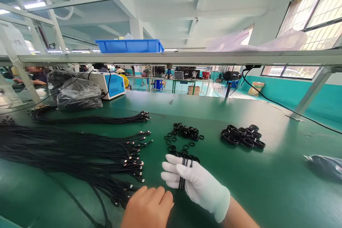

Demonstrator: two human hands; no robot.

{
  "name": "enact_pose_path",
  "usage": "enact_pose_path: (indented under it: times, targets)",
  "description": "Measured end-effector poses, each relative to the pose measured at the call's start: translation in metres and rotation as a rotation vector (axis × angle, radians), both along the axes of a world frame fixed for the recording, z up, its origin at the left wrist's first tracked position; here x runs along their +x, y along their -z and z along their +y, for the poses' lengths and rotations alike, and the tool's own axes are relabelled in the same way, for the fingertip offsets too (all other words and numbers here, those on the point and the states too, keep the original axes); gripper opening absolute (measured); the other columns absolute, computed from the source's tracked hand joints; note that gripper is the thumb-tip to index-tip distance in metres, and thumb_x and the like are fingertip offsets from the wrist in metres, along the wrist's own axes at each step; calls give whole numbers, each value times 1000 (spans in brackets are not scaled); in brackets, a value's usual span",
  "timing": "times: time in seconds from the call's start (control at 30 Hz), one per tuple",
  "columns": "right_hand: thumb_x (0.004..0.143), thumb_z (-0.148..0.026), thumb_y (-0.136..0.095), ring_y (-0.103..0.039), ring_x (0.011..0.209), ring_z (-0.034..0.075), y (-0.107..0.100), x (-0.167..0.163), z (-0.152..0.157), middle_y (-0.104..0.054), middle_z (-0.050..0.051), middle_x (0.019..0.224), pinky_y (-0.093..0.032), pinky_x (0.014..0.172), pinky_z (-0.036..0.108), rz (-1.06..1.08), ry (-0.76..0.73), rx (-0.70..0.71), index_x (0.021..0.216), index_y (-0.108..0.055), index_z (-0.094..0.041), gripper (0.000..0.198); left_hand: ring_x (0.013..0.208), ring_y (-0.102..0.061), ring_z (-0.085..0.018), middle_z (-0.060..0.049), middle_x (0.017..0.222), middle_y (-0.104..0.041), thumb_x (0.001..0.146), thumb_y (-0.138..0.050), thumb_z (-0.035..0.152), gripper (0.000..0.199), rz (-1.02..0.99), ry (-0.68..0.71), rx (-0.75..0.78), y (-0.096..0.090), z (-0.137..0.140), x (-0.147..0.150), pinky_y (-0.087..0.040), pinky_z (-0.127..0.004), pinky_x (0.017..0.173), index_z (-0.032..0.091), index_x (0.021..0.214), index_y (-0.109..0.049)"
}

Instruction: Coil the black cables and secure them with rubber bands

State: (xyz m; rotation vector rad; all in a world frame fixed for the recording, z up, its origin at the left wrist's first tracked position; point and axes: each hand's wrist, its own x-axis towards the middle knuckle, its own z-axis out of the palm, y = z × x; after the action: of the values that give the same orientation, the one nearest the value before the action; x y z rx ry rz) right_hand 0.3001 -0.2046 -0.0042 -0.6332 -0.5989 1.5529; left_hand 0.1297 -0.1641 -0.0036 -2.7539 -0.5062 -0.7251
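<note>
My right hand (197,181), in a white glove, is held above the green table with its fingers pointing left. Loops of a black USB cable (182,174) wrap around its fingers, and the thumb presses on them. My left hand (149,206), bare, is closed just in front of and left of the glove. A dark strand shows beside its fingers, though most of its grip is hidden. Loose black cables (88,149) with metal-tipped plugs lie to the left. Small black rings (187,131) are piled beyond the glove.
Coiled black cables (242,136) are heaped at the right, with a plastic bag (326,165) near the right edge. Bagged goods (78,94) and a blue-and-white machine (110,84) stand at the back left. A shelf (181,58) carrying a blue tray (129,46) spans overhead.
</note>
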Motion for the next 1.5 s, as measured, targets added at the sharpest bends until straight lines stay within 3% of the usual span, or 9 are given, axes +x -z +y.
enact_pose_path:
  times: [0.17,0.27,0.33,0.53,0.67,0.8,1.0,1.27,1.5]
  targets:
    - [68,-32,-74,-59,76,18,11,-14,-11,-63,9,83,-39,77,36,-47,-438,7,97,-63,-9,39,58,-53,-11,7,64,-61,72,-64,19,6,119,20,-659,-62,28,3,-33,-20,53,21,68,-59]
    - [67,-28,-74,-60,78,20,15,-19,-15,-63,9,80,-39,80,40,26,-562,14,94,-63,-8,35,56,-51,-9,7,60,-59,64,-70,23,11,73,79,-1170,-58,45,6,-35,-17,51,18,67,-61]
    - [66,-26,-74,-59,74,18,16,-22,-16,-62,7,77,-40,78,38,83,-519,16,91,-63,-10,32,57,-51,-10,5,61,-60,69,-63,25,9,22,90,-1286,-41,49,8,-38,-18,52,16,70,-61]
    - [65,-33,-75,-52,75,14,5,-24,-6,-57,2,83,-38,73,32,238,-185,60,100,-60,-18,41,72,-57,-17,-2,77,-64,83,-38,16,24,-59,-64,-996,7,34,-1,-39,-25,63,18,73,-60]
    - [69,-32,-73,-47,70,11,-2,-20,1,-52,0,76,-36,68,29,262,-86,78,90,-61,-17,28,79,-62,-21,-2,84,-67,90,-33,17,28,141,-359,-607,10,31,-8,-40,-29,68,23,85,-60]
    - [70,-34,-72,-54,83,16,-2,-14,2,-60,4,95,-39,82,37,210,21,26,105,-61,-20,39,77,-65,-22,-2,85,-69,94,-32,22,30,252,-485,-523,4,28,-1,-41,-28,63,25,90,-62]
    - [71,-38,-71,-56,108,24,5,-4,1,-56,11,124,-35,99,43,123,148,-92,114,-58,-19,48,68,-66,-21,-2,74,-69,89,-40,16,25,365,-361,-387,8,-1,11,-39,-28,60,22,79,-62]
    - [65,-32,-76,-56,72,14,13,-27,2,-62,3,74,-42,70,28,-106,-99,-84,87,-66,-11,32,64,-56,-19,-1,69,-63,78,-65,29,14,310,76,-105,-16,20,3,-32,-31,62,19,72,-58]
    - [63,-31,-77,-62,76,20,16,-37,-12,-64,11,81,-40,80,38,54,-501,-102,96,-64,-7,44,65,-54,-11,6,66,-61,73,-71,38,21,376,221,-560,-60,60,1,-34,-23,62,21,67,-59]
